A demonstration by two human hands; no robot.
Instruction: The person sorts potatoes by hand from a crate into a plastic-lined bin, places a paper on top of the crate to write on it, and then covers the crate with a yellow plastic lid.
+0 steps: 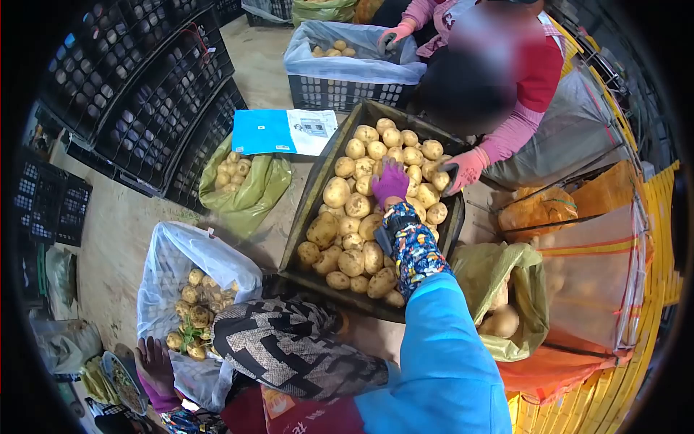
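A dark wooden tray [311, 189] heaped with several yellow potatoes [352, 224] lies in front of me. My right hand [391, 182], in a purple glove with a patterned sleeve cover, reaches over the middle of the heap and rests palm down on the potatoes. Its fingers curl downward, and what they hold is hidden. My left hand [155, 364], also in a purple glove, hovers at the lower left with fingers spread, beside a white plastic bag [173, 253] that holds small potatoes. My knee in patterned trousers [289, 347] lies between bag and tray.
A co-worker across the tray has a pink-gloved hand [466, 168] at its right edge and another [394, 35] at a bag-lined crate [340, 90]. A green bag of potatoes [242, 184] and blue-white paper [285, 130] lie left. Black crates [144, 87] are stacked left; a green sack [506, 289] and orange mesh bags [593, 253] stand right.
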